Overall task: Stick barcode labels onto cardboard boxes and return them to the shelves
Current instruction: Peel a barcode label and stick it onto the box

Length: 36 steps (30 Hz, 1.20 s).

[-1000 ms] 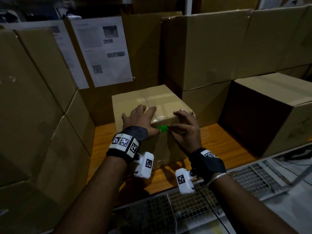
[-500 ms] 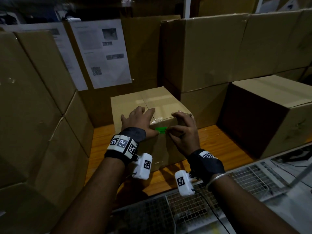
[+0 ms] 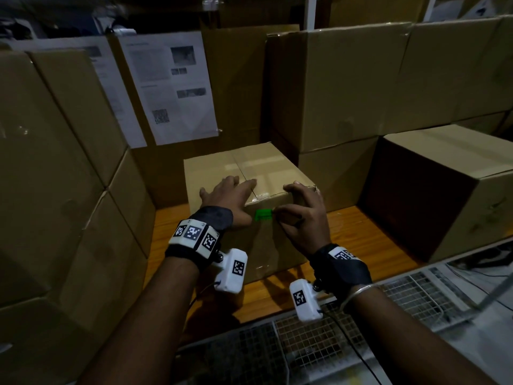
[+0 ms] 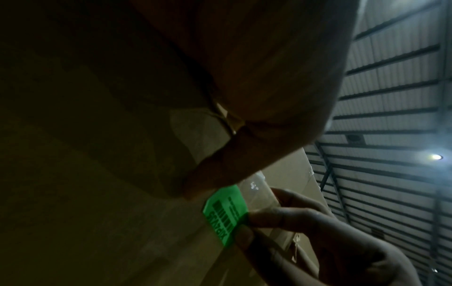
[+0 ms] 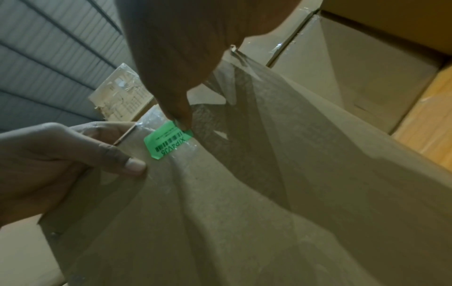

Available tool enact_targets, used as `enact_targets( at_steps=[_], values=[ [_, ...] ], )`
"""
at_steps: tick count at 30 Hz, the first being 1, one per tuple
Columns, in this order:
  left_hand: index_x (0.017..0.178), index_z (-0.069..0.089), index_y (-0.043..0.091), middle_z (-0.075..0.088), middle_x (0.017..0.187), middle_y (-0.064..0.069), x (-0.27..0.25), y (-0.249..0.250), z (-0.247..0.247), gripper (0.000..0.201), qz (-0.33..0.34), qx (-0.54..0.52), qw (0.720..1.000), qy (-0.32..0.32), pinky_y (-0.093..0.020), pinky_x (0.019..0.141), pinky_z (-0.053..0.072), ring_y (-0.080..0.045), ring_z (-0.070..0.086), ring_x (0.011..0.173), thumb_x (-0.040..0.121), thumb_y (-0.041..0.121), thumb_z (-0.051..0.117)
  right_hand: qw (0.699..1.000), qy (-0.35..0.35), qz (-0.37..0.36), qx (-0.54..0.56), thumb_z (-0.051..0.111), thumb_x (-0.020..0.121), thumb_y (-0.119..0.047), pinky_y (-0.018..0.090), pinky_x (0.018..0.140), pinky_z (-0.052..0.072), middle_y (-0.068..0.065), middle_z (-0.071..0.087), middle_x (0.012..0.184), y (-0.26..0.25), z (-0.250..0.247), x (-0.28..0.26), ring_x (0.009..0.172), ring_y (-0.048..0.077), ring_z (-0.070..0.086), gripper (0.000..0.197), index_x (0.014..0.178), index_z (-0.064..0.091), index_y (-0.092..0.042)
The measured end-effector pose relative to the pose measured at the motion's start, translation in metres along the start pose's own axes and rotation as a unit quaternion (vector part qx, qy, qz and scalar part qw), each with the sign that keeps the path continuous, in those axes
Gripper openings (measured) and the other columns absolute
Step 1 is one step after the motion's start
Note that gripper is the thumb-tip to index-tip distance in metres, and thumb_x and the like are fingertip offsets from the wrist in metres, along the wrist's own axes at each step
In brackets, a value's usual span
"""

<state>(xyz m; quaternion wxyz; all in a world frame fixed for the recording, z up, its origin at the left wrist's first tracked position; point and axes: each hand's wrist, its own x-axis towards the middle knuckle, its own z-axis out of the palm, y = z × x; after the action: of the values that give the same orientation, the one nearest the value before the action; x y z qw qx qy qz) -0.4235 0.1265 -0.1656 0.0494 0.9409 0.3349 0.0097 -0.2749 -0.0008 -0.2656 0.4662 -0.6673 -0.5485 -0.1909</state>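
Label [image 3: 263,214] on box [image 3: 244,168] front, right hand [image 3: 301,218] fingers pinching its edge.

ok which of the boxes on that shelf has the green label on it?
The small box at centre, under both hands. A green barcode label sits near the top of its front face; the left hand rests on top, the right hand pinches the label. The other boxes show none.

Matt brown cardboard box [image 3: 249,168], glossy clear tape [image 3: 245,173], smooth green paper label [image 3: 263,214], varnished wooden shelf [image 3: 361,237]

Dim, grainy frames with bowed edges; the left-wrist view is darkest, one ceiling lamp [image 4: 435,157] glaring.
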Motion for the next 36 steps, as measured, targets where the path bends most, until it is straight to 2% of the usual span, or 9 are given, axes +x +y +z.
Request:
enact_targets(
  at_steps=[6, 12, 15, 19, 22, 26, 30, 34, 36],
  values=[
    [0.149, 0.023, 0.042, 0.027, 0.152, -0.006, 0.003, -0.006, 0.001, 0.089, -0.002, -0.029, 1.0, 0.003, -0.064, 0.112, 0.019, -0.031, 0.032, 0.137, 0.076, 0.038, 0.073, 0.999, -0.03, 0.003, -0.042, 0.087, 0.069, -0.023, 0.071, 0.1, 0.037, 0.013, 0.057, 0.132, -0.011, -0.002, 0.004, 0.126, 0.032, 0.05, 0.024, 0.091, 0.077, -0.021],
    [0.149, 0.023, 0.042, 0.027, 0.152, -0.005, 0.002, -0.006, 0.002, 0.09, 0.003, -0.025, 1.0, 0.012, -0.064, 0.112, 0.018, -0.03, 0.032, 0.137, 0.075, 0.046, 0.073, 0.998, -0.045, -0.002, -0.051, 0.088, 0.068, -0.024, 0.076, 0.104, 0.027, 0.009, 0.057, 0.133, -0.015, -0.001, 0.008, 0.123, 0.028, 0.054, 0.038, 0.104, 0.075, -0.027],
    [0.149, 0.023, 0.042, 0.026, 0.153, -0.005, 0.001, -0.005, 0.003, 0.09, 0.003, -0.022, 1.0, 0.02, -0.064, 0.112, 0.017, -0.03, 0.031, 0.137, 0.074, 0.053, 0.072, 0.999, -0.033, -0.001, -0.024, 0.088, 0.07, -0.018, 0.08, 0.102, 0.025, 0.008, 0.059, 0.131, -0.015, 0.002, 0.008, 0.122, 0.028, 0.056, 0.032, 0.099, 0.076, -0.023],
    [0.147, 0.024, 0.042, 0.029, 0.151, -0.005, 0.001, -0.003, 0.006, 0.089, -0.002, -0.014, 0.999, 0.034, -0.064, 0.112, 0.018, -0.03, 0.033, 0.136, 0.074, 0.054, 0.073, 1.0, -0.01, 0.003, 0.019, 0.085, 0.076, -0.013, 0.078, 0.106, 0.025, 0.005, 0.062, 0.132, -0.006, 0.002, 0.004, 0.131, 0.019, 0.05, 0.017, 0.09, 0.076, -0.015],
    [0.146, 0.026, 0.043, 0.03, 0.151, -0.004, 0.001, -0.001, 0.008, 0.088, -0.006, -0.011, 0.999, 0.041, -0.064, 0.112, 0.019, -0.03, 0.034, 0.135, 0.073, 0.054, 0.073, 1.0, -0.005, 0.001, 0.017, 0.084, 0.076, -0.009, 0.078, 0.107, 0.023, 0.005, 0.063, 0.131, -0.005, 0.001, 0.003, 0.131, 0.02, 0.052, 0.016, 0.089, 0.076, -0.013],
    [0.144, 0.026, 0.043, 0.03, 0.15, -0.004, 0.002, -0.003, 0.009, 0.087, -0.003, -0.009, 0.999, 0.043, -0.065, 0.111, 0.02, -0.03, 0.035, 0.135, 0.072, 0.056, 0.073, 1.0, 0.007, -0.007, 0.024, 0.085, 0.075, -0.007, 0.076, 0.106, 0.03, 0.007, 0.065, 0.129, -0.004, 0.002, 0.003, 0.128, 0.024, 0.056, 0.018, 0.09, 0.077, -0.012],
    [0.143, 0.027, 0.043, 0.033, 0.147, -0.004, 0.002, -0.001, 0.009, 0.085, -0.003, -0.006, 0.999, 0.048, -0.064, 0.11, 0.022, -0.03, 0.035, 0.133, 0.072, 0.054, 0.073, 1.0, 0.01, -0.002, 0.012, 0.086, 0.074, -0.007, 0.077, 0.11, 0.019, 0.008, 0.065, 0.129, -0.006, 0.003, 0.002, 0.129, 0.019, 0.052, 0.015, 0.085, 0.078, -0.014],
    [0.143, 0.027, 0.044, 0.034, 0.146, -0.004, 0.002, -0.002, 0.009, 0.086, -0.004, -0.002, 0.999, 0.046, -0.063, 0.109, 0.023, -0.03, 0.036, 0.132, 0.072, 0.056, 0.073, 1.0, 0.008, -0.004, 0.02, 0.087, 0.074, -0.009, 0.078, 0.105, 0.029, 0.007, 0.064, 0.13, -0.004, 0.006, 0.0, 0.13, 0.023, 0.053, 0.016, 0.086, 0.078, -0.014],
    [0.143, 0.028, 0.044, 0.034, 0.145, -0.004, 0.003, -0.002, 0.009, 0.085, -0.004, -0.001, 0.999, 0.046, -0.063, 0.109, 0.024, -0.03, 0.037, 0.132, 0.072, 0.056, 0.073, 1.0, 0.015, -0.005, 0.019, 0.088, 0.072, -0.009, 0.078, 0.105, 0.028, 0.007, 0.064, 0.129, -0.004, 0.007, 0.0, 0.13, 0.023, 0.053, 0.018, 0.086, 0.078, -0.014]
  ],
)
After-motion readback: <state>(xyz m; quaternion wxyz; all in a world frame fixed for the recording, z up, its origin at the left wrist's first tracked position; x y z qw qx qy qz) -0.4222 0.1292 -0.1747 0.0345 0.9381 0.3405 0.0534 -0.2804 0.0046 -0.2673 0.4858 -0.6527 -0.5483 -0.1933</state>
